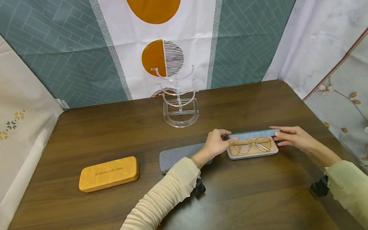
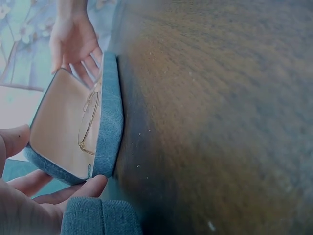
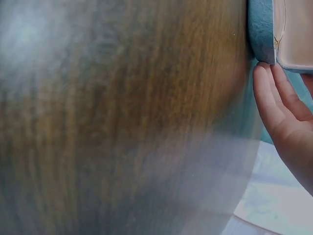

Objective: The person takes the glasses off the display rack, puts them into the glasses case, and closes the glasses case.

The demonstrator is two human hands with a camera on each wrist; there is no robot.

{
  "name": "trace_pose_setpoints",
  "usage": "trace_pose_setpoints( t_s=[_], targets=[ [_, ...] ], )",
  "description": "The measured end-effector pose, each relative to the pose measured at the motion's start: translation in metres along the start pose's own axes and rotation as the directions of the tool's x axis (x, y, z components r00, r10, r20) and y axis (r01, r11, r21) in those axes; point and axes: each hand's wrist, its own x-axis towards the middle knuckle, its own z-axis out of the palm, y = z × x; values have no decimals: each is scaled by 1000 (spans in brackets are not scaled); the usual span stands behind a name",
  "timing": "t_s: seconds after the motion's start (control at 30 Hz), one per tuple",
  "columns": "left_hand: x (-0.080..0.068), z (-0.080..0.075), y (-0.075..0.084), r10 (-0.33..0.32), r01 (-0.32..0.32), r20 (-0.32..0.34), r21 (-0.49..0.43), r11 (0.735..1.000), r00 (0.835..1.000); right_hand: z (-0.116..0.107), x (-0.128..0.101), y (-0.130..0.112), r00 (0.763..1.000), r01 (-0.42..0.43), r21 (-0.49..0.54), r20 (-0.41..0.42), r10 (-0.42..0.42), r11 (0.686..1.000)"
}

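A blue glasses case (image 1: pixel 253 135) stands open at the right of the table, its lid tilted up at the back. Inside, on the beige lining, lies a pair of gold wire-rimmed glasses (image 1: pixel 263 144). My left hand (image 1: pixel 217 141) pinches the lid's left end, thumb at its front edge and fingers behind; in the left wrist view other fingers (image 2: pixel 98 186) touch the base. At the opposite end, my right hand (image 1: pixel 298 140) holds the lid between thumb and forefinger. Its lower fingers (image 3: pixel 264 90) reach the end of the base in the right wrist view.
A grey-blue case (image 1: pixel 176 156) lies partly under my left forearm. Farther left is a closed yellow case (image 1: pixel 109 173) with lettering on top. A clear tiered display stand (image 1: pixel 182 122) rises near the back of the wooden table (image 1: pixel 112 121). Patterned cloths hang around the table.
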Motion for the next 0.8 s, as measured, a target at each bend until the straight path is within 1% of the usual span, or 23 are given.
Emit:
trace_pose_setpoints(
  t_s=[0.17,0.23,0.3,0.37,0.47,0.53,0.63,0.7,0.8],
  targets=[
    [-2,2,-1,2,-2,-1,3,1000,1000,-1,-4,6,1000,18,39,17,-18,999],
    [-4,3,-1,4,-4,11,9,1000,1000,-2,-6,9,999,24,44,22,-25,999],
    [-7,4,-1,17,-18,28,28,999,999,-2,-9,12,1000,28,1,10,-28,1000],
    [-10,5,-1,36,-39,41,72,997,999,-1,-12,14,1000,14,-81,-13,-15,997],
    [-13,9,0,78,-86,57,153,984,995,2,-14,15,999,-14,-196,-51,5,981],
    [-14,10,0,103,-111,54,198,974,993,4,-15,15,998,-34,-229,-66,20,973],
    [-13,12,0,120,-127,45,230,965,992,6,-15,14,996,-55,-219,-76,39,974],
    [-13,13,-1,114,-120,39,242,963,993,8,-16,13,995,-68,-211,-81,52,975],
    [-13,13,-1,102,-107,33,237,966,994,9,-16,13,995,-78,-188,-81,63,979]
  ],
)
